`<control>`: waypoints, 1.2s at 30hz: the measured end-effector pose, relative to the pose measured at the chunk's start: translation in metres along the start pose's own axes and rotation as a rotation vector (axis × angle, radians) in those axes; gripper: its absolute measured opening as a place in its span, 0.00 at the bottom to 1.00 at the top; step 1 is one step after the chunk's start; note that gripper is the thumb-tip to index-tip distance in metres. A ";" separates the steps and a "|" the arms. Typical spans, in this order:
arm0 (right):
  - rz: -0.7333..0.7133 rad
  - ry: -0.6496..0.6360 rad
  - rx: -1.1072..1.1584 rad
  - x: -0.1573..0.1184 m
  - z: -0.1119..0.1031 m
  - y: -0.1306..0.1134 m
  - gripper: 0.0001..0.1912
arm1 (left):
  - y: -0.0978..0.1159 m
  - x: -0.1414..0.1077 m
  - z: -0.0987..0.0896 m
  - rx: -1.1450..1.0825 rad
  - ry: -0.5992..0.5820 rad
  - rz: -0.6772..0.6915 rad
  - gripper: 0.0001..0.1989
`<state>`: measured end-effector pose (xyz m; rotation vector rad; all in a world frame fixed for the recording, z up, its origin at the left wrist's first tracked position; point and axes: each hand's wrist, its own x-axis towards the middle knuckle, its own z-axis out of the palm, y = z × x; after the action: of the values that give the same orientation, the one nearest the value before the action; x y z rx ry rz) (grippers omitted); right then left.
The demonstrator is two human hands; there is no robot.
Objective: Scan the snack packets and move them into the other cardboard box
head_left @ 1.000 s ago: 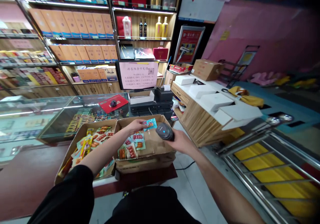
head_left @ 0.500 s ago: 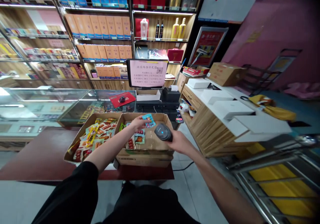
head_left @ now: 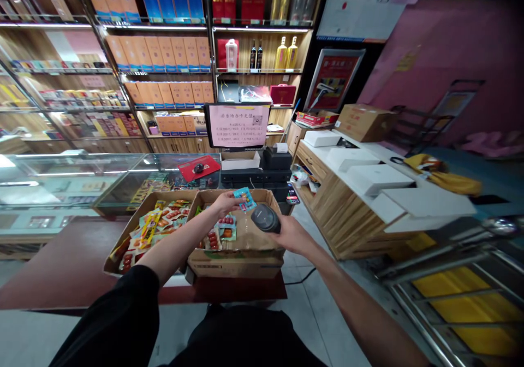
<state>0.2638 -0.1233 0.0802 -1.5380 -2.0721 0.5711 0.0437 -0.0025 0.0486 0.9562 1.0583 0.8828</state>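
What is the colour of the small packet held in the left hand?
The packet is mainly light blue; it shows best in the head view.

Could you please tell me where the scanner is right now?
In the head view, the scanner is in the right hand, over the right cardboard box, just right of and below the blue packet.

2 hands (head_left: 224, 205), 1 scanner (head_left: 265, 218), 1 held packet (head_left: 245, 196), 2 packet cartons (head_left: 237, 263), 1 monitor (head_left: 238, 128)

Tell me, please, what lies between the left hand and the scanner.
The head view shows a blue packet there, held by the left hand.
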 end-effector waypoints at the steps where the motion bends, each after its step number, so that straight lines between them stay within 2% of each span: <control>1: 0.001 -0.007 -0.014 0.001 0.000 -0.001 0.18 | 0.001 0.000 0.000 0.003 -0.005 -0.004 0.20; 4: -0.002 -0.034 -0.057 0.005 0.001 -0.003 0.19 | 0.003 -0.004 -0.010 -0.015 0.014 -0.003 0.20; 6: -0.011 -0.050 -0.078 0.008 0.001 -0.004 0.20 | 0.003 -0.010 -0.030 -0.034 0.056 -0.004 0.21; 8: -0.022 -0.067 -0.102 0.012 0.001 -0.001 0.21 | 0.003 -0.019 -0.060 -0.058 0.110 -0.001 0.22; 10: -0.028 -0.085 -0.119 0.017 0.002 0.005 0.19 | 0.004 -0.033 -0.099 -0.093 0.176 0.034 0.23; 13: -0.049 -0.082 -0.138 0.032 0.008 0.016 0.20 | 0.009 -0.064 -0.158 -0.122 0.317 0.079 0.24; 15: -0.065 -0.076 -0.142 0.046 0.014 0.020 0.21 | 0.013 -0.085 -0.190 -0.115 0.384 0.081 0.24; 18: -0.080 -0.088 -0.132 0.066 0.022 0.015 0.19 | 0.017 -0.111 -0.223 -0.086 0.485 0.066 0.23; 21: -0.095 -0.096 -0.130 0.080 0.027 0.001 0.17 | 0.016 -0.124 -0.241 -0.064 0.537 0.049 0.23; 24: -0.098 -0.078 -0.121 0.086 0.031 -0.011 0.16 | 0.017 -0.121 -0.245 -0.033 0.520 0.049 0.25; 27: -0.071 -0.060 -0.127 0.086 0.034 -0.017 0.15 | 0.018 -0.101 -0.232 0.045 0.423 0.049 0.26; 30: -0.038 -0.049 -0.157 0.081 0.036 -0.019 0.17 | 0.013 -0.067 -0.204 0.201 0.251 0.066 0.25; 32: 0.000 -0.035 -0.179 0.074 0.036 -0.021 0.19 | 0.006 -0.041 -0.179 0.335 0.082 0.093 0.23; 36: 0.131 0.016 -0.200 0.058 0.030 -0.026 0.18 | -0.011 -0.003 -0.125 0.783 -0.202 0.201 0.20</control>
<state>0.2112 -0.0761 0.0799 -1.7957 -2.0800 0.4065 -0.0760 0.0159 0.0147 1.7890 1.1607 0.5000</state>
